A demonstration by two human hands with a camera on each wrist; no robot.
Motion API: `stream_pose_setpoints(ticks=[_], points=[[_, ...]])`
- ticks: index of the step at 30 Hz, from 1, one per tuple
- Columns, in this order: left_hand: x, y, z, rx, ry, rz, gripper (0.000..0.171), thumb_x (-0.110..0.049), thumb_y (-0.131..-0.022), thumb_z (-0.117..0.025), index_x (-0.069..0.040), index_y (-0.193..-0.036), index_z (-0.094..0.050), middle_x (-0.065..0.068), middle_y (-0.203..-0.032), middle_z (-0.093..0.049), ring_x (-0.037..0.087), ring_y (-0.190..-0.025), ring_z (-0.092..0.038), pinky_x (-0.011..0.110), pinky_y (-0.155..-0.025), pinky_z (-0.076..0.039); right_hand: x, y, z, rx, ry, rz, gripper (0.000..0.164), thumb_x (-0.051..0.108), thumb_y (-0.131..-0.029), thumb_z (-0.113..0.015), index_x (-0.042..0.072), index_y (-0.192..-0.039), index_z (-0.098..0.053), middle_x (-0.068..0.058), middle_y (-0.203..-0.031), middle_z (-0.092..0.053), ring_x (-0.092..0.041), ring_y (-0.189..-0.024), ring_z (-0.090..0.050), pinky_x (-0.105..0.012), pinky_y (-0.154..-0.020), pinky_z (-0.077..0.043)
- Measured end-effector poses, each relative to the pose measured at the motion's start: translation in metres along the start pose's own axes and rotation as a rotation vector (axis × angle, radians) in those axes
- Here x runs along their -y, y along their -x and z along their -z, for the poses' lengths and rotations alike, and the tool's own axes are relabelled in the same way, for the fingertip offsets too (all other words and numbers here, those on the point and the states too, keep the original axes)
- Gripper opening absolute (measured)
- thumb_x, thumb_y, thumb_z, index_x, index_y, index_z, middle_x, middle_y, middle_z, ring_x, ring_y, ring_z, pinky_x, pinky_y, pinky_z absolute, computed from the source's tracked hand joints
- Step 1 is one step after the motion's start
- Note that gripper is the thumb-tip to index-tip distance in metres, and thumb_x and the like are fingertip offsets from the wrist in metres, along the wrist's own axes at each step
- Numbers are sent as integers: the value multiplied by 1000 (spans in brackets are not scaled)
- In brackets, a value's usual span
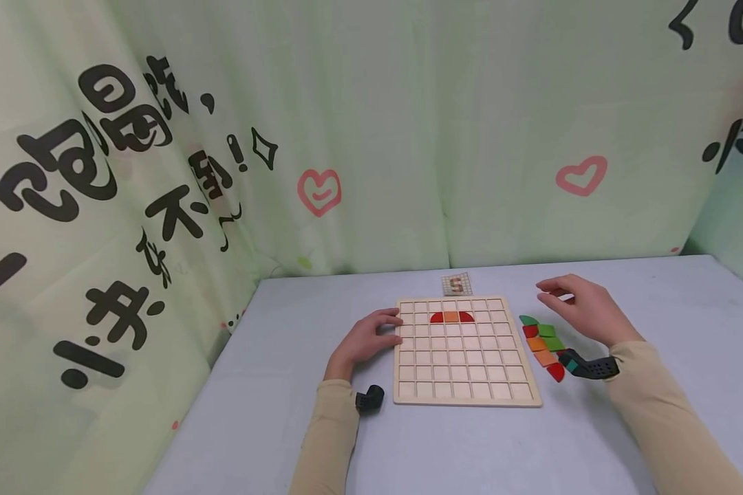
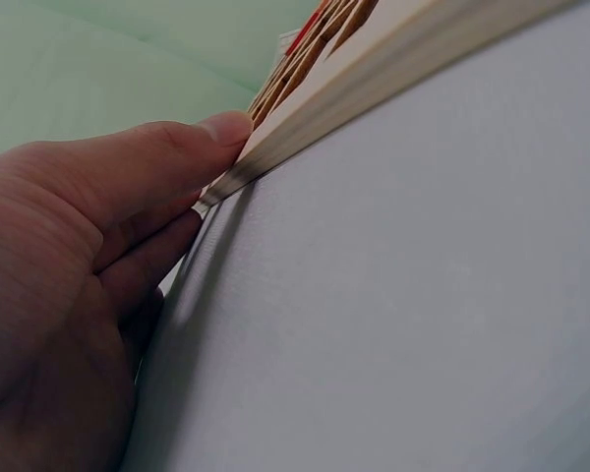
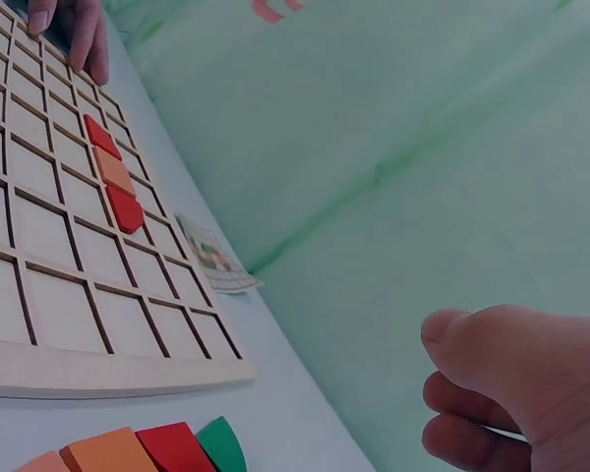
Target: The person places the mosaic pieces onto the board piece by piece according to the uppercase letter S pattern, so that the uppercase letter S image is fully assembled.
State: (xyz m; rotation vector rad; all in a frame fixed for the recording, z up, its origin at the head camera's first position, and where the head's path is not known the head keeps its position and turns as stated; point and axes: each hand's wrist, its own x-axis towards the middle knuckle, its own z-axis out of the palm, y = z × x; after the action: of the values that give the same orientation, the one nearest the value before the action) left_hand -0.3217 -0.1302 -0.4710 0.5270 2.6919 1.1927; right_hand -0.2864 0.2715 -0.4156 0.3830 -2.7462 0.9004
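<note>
A wooden grid board (image 1: 467,403) lies flat on the table. Two red pieces with a rounded side (image 1: 436,317) and an orange square (image 1: 450,317) between them form a short row in an upper part of its grid. My left hand (image 1: 365,340) rests against the board's left edge, thumb and fingertips apart and touching the frame. Over the table to the right of the board hovers my right hand (image 1: 585,308), fingers loosely bent and nothing seen between them. Below it lie several loose pieces: green squares (image 1: 551,337), orange squares (image 1: 537,344) and red ones (image 1: 556,372).
Behind the board lies a small card (image 1: 457,284) with a gridded picture. A pale curtain (image 1: 446,137) with dark lettering and pink hearts hangs behind the white table (image 1: 254,426). Black camera mounts (image 1: 369,399) are strapped to both wrists.
</note>
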Motion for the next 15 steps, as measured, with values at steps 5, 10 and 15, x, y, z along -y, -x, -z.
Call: stream_pose_setpoints(ticks=[5, 10, 15], points=[[1, 1, 0, 0, 6, 10, 38, -24, -93, -72, -10, -128, -67, 1, -154, -49, 25, -148, -37, 46, -122, -30, -2, 3, 0, 58, -16, -34, 41, 25, -99, -65, -3, -129, -62, -24, -126, -63, -38, -110, -59, -60, -93, -53], [0, 2, 0, -2, 8, 7, 39, -24, -92, -72, -10, -129, -67, 1, -154, -48, 25, -148, -37, 46, -122, -30, -7, 4, -2, 139, -3, -57, 42, 22, -97, -67, -3, -130, -61, -25, -126, -62, -39, -110, -60, -59, -94, -54], [0, 1, 1, 0, 7, -2, 39, -24, -93, -72, -9, -129, -67, 2, -154, -48, 26, -148, -36, 46, -123, -30, -15, 8, -5, 229, 13, -99, 46, 25, -95, -68, -4, -130, -61, -26, -126, -61, -39, -108, -60, -55, -89, -57]])
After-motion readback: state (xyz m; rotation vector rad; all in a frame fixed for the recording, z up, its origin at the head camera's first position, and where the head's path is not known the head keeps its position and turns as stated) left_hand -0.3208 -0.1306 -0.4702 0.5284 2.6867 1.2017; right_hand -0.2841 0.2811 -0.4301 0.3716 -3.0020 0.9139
